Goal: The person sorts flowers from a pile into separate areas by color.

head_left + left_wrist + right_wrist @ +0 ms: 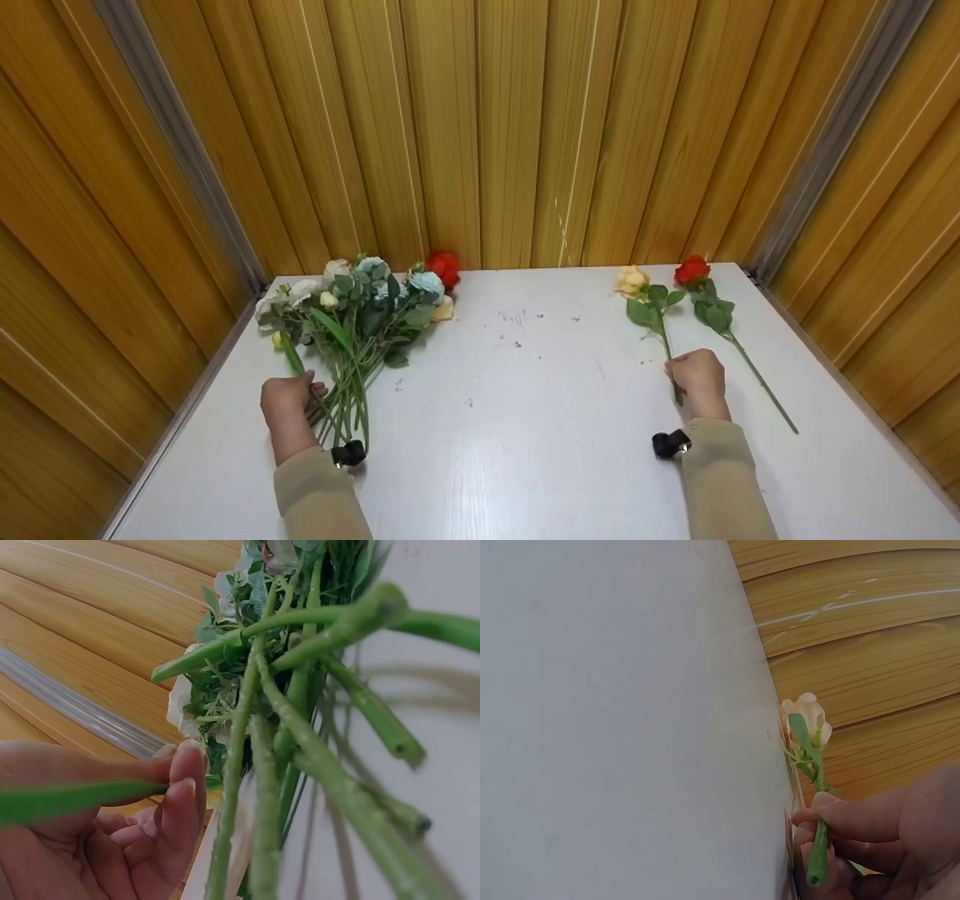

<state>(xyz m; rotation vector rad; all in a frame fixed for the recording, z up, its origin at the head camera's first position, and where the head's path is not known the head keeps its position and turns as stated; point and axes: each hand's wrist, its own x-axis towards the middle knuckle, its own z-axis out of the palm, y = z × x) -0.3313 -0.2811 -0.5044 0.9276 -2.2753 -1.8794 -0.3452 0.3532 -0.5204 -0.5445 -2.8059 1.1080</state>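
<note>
My left hand (289, 397) pinches the green stem (82, 799) of a small yellow flower (277, 340) at the left edge of a flower pile. Beside that hand lie the pile's bunched stems (349, 382), their cut ends crossing close to the left wrist camera. White and pale blue blooms (427, 285) top the pile, with a red flower (442, 268) at its right. Over on the right, my right hand (699, 375) grips the lower stem of a peach-yellow rose (632, 280). Its cut end (816, 874) pokes out below the thumb in the right wrist view.
A red rose (691, 271) with a long stem lies to the right of my right hand. The white table (525, 420) has small dark marks. Wood-patterned walls (510, 135) stand behind it and at both sides.
</note>
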